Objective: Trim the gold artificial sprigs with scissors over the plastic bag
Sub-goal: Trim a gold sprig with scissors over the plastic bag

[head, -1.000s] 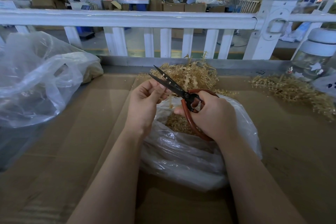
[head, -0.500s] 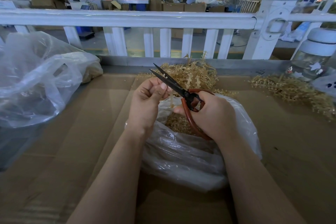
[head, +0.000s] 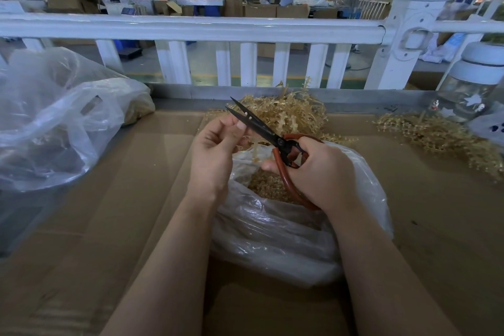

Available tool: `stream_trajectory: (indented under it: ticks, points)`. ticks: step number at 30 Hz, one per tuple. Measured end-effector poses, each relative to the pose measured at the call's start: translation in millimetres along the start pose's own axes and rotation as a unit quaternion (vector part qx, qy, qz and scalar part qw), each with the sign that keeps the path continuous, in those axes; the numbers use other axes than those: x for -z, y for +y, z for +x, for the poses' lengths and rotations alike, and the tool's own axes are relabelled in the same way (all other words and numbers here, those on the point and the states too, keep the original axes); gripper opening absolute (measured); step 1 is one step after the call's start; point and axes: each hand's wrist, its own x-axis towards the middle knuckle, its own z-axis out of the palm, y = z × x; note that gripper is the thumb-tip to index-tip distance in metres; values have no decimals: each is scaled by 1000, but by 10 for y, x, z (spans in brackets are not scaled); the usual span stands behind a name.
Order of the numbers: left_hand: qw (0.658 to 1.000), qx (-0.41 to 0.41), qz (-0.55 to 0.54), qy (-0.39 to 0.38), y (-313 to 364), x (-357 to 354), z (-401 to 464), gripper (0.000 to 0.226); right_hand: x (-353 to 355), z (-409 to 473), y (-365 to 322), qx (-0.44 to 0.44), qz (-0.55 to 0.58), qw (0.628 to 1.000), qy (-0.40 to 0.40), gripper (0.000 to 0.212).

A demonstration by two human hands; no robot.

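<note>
pinching a gold sprig point(head: 255, 151) as before, left hand point(head: 215, 151), right hand point(head: 321, 172) clasping scissors point(head: 268, 133), blades now narrower

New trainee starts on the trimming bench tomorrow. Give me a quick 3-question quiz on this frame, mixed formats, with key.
1. True or false: the right hand grips the scissors by their red handles.
2. Multiple choice: what lies directly under both hands? A) a glass jar B) an open plastic bag holding gold trimmings C) a metal tray
3. Fill in: the left hand pinches a small ____ piece close against the scissor blades.

Key: 1 true; 2 B; 3 sprig
</note>
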Motion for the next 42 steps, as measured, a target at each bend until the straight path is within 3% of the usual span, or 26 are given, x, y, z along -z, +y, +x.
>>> stream_trajectory:
  ticks: [4, 11, 16, 22, 33, 39, 42]
  points:
    - [1000, 12, 21, -7, -12, 3, 13, 24, -3, -4, 1, 6, -5, 1000, -4, 69]
    - [999, 36, -5, -8, -36, -3, 17, 12, 14, 6, -16, 3, -4, 1000, -5, 66]
    - [999, 39, -17, -13, -28, -3, 14, 17, 10, -1, -28, 4, 9, 1000, -3, 63]
    - [1000, 9, 14, -4, -18, -25, 2, 23, 16, -2, -36, 7, 10, 1000, 0, 71]
    - [1000, -5, 13, -13, -10, -33, -6, 25, -9, -5, -11, 19, 33, 999, 7, 64]
    - [1000, 19, -4, -12, -3, -37, -1, 22, -15, -2, -10, 25, 37, 999, 7, 58]
    - [995, 80, -62, -10, -2, -14, 17, 23, -18, -15, -20, 27, 60, 998, 9, 50]
